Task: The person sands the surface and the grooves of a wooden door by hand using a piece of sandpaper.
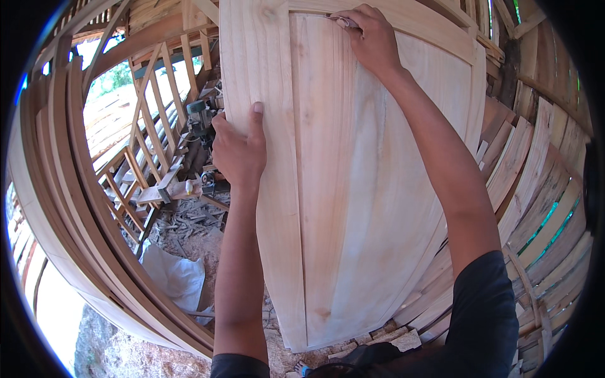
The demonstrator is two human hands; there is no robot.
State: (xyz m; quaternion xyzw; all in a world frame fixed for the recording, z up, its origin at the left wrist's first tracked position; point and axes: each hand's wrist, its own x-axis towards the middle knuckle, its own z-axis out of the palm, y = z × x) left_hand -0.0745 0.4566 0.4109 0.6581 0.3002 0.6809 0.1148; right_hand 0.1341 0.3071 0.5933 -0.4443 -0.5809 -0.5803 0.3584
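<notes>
A pale wooden panel door (328,189) stands upright in front of me, its wide panel set inside a raised frame. My left hand (241,150) is closed round the left edge of the door, thumb on the front face and fingers going behind. Up at the top of the panel, my right hand (377,45) pinches a small, thin greyish piece (345,22). Its tip touches the groove where the panel meets the top rail (403,26). My fingers cover most of the piece, so its kind cannot be made out.
Long curved-looking boards (66,157) stand close on the left. Behind them are a wooden rack (157,107), a green power tool (198,116) and a white sack (173,274) on the shavings-covered floor (183,230). Planks (517,170) lean along the right wall.
</notes>
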